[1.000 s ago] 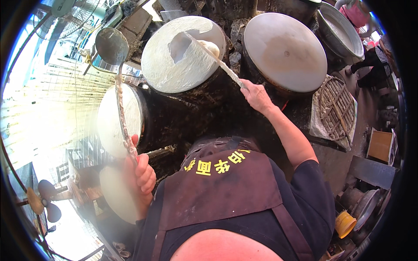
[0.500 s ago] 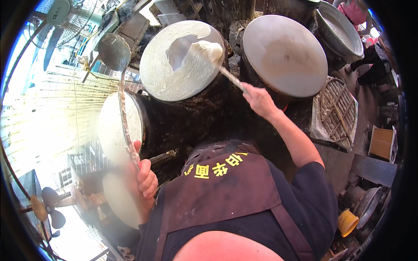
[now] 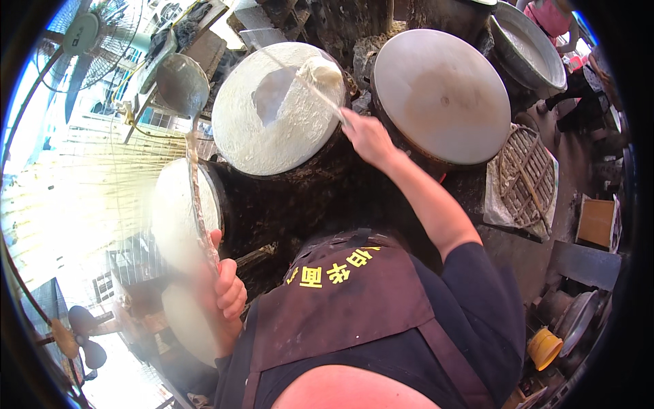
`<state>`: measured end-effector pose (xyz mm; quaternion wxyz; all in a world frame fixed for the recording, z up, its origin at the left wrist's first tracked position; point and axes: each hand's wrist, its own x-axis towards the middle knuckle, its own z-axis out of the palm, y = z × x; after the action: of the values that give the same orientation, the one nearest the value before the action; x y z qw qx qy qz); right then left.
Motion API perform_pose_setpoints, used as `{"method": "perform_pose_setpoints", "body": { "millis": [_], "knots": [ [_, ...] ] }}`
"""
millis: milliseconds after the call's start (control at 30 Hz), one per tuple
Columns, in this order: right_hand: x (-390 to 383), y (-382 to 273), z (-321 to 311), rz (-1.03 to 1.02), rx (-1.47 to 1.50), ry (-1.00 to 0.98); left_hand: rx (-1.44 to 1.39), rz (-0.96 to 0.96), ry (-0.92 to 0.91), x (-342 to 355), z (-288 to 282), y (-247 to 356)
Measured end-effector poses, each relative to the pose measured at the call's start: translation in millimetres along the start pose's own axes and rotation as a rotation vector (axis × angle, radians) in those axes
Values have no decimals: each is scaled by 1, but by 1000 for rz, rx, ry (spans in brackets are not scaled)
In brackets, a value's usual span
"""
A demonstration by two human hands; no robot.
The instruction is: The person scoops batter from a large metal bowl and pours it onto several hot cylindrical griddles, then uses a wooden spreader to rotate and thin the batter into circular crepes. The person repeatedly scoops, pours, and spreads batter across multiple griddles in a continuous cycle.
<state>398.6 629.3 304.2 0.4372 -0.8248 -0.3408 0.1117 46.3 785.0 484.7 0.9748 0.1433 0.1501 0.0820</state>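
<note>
My right grip (image 3: 368,138), nearer the round grey batter-coated griddle (image 3: 272,95), clenched a thin pale stick (image 3: 325,101), long axis forward-left across it; my left grip (image 3: 230,290) clasped a long-handled metal ladle (image 3: 181,85) left of it.

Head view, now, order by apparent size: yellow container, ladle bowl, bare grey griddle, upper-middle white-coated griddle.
1. bare grey griddle and upper-middle white-coated griddle: too alike to rank
2. ladle bowl
3. yellow container

Glare bleaches the left (hazy low down), shadow darkens the centre, edges curve into black
</note>
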Motion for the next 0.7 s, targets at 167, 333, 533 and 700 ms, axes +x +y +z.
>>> {"method": "perform_pose_setpoints", "body": {
  "millis": [167,333,533,700],
  "knots": [
    [-90,13,5,109,-74,147,26,23,92,2,-6,-1],
    [3,-2,3,224,-207,56,64,-39,61,25,3,0],
    [71,-22,10,117,-121,-79,191,-31,-5,33,12,-8],
    [26,2,10,214,-100,116,8,-21,171,21,3,-3]
  ]
}}
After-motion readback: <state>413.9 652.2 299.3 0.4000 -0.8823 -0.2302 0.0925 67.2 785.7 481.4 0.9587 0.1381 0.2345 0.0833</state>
